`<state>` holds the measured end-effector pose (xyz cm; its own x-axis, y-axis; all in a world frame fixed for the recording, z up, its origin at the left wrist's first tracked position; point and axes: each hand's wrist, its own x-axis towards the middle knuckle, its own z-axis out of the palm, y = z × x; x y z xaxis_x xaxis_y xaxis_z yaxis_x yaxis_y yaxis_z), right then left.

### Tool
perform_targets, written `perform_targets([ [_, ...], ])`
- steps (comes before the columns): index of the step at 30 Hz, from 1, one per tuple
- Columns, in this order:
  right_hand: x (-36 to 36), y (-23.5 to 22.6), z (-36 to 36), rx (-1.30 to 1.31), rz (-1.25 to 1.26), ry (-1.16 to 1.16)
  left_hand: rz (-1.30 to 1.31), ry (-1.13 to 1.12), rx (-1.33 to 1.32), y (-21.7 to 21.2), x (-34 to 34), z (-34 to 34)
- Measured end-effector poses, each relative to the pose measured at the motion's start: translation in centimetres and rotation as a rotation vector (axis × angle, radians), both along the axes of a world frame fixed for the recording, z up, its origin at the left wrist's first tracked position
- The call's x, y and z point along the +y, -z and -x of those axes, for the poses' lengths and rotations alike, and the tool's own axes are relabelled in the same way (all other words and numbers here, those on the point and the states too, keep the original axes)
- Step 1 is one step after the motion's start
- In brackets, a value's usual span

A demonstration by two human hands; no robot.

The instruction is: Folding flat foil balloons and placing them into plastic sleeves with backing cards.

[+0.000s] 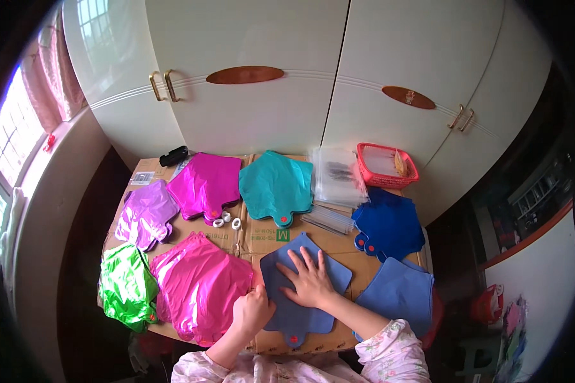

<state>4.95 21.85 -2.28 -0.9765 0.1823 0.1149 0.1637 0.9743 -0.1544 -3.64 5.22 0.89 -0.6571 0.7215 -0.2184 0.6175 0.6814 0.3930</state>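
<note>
A flat blue-grey foil balloon point(281, 309), uninflated, lies in front of me with its tab and red dot toward me. My right hand point(310, 281) rests palm down on it, open with the fingers spread. Beside its left edge my left hand point(254, 311) is closed in a fist; whatever its fingers hold, if anything, is hidden. Close to that fist lies a shiny hot-pink foil balloon point(198, 287). Another blue-grey foil balloon point(396, 293) lies to the right, near my right forearm.
Flat foil balloons lie around: green point(126, 284), lilac point(145, 214), magenta point(206, 182), teal point(276, 182) and dark blue point(390, 223). Clear plastic bags point(338, 175), a red basket point(384, 182), white rings point(236, 223) and a black object point(174, 156) line the far side of the cardboard point(255, 239).
</note>
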Motion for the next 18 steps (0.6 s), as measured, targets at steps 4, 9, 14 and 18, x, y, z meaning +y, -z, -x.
perform_targets([
  [4, 0.0, -0.1, 0.0, -0.014, 0.002, -0.001, -0.137, -0.007, 0.027, 0.9, -0.1, 0.7],
  [9, 0.0, -0.6, 0.0, -0.089, 0.012, 0.009, -0.171, 0.020, -0.005, 1.3, 1.0, 1.8],
  [14, 0.2, -1.1, 0.0, -0.156, -0.001, 0.013, -0.239, 0.128, -0.041, 1.4, 2.1, 1.0],
  [18, 0.3, -0.2, 0.0, -0.071, -0.019, 0.008, -0.257, 0.151, -0.105, 1.0, 3.1, 0.1],
])
